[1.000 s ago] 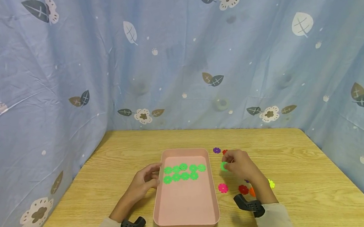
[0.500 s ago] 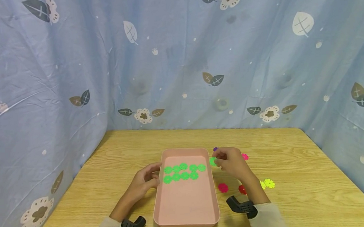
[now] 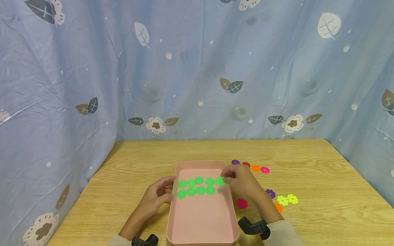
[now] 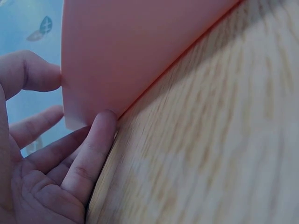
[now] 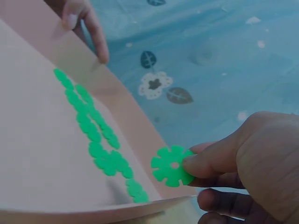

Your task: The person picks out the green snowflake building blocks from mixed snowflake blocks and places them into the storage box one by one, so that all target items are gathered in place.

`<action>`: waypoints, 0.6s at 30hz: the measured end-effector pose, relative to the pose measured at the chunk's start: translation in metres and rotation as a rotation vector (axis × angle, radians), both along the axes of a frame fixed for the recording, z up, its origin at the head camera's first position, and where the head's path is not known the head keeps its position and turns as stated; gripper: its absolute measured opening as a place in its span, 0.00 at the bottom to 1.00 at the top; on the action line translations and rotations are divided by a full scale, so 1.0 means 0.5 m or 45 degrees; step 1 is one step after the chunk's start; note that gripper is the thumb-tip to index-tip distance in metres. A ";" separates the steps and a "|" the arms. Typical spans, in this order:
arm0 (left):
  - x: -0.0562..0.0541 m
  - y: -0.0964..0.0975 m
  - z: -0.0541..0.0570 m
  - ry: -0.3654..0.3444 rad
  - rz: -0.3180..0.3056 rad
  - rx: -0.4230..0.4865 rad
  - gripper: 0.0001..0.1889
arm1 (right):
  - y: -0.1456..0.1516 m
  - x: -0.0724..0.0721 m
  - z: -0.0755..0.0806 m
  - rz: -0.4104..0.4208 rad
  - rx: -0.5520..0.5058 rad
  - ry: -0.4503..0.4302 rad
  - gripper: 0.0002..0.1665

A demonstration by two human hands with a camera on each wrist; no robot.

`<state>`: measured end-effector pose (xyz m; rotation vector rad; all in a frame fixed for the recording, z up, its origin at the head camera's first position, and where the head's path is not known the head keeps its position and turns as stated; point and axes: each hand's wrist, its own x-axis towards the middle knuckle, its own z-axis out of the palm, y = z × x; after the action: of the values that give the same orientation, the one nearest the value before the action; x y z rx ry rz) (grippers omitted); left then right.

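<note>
A shallow pink tray [image 3: 201,227] lies on the wooden table. Several green notched plastic discs [image 3: 191,191] lie flat in two rows in its far half. Another green notched disc [image 5: 174,165] is pinched between the thumb and fingers of my right hand [image 3: 242,180], over the tray's far right part; in the right wrist view it is held above the tray floor. My left hand [image 3: 155,197] rests at the tray's left side. Its loosely bent fingers [image 4: 96,149] touch the outer wall, and none wraps round it.
Right of the tray lie more notched discs: purple [image 3: 235,162], red [image 3: 246,164], orange [image 3: 255,168] and pink [image 3: 264,169] at the back, yellow [image 3: 292,199] and others nearer. A patterned blue curtain [image 3: 192,61] hangs behind the table.
My right hand has carried the green disc leftward from the table beside the tray to over the tray's right side. My left hand and the tray have stayed put.
</note>
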<state>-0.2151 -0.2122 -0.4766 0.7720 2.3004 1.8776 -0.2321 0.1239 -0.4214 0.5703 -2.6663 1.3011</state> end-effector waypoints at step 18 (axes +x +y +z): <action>0.001 0.001 0.001 -0.008 0.025 -0.011 0.32 | -0.031 -0.014 -0.028 0.016 0.282 0.064 0.08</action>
<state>-0.2147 -0.2119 -0.4760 0.7444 2.3196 1.8738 -0.2391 0.1086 -0.4354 0.6369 -2.7875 0.9857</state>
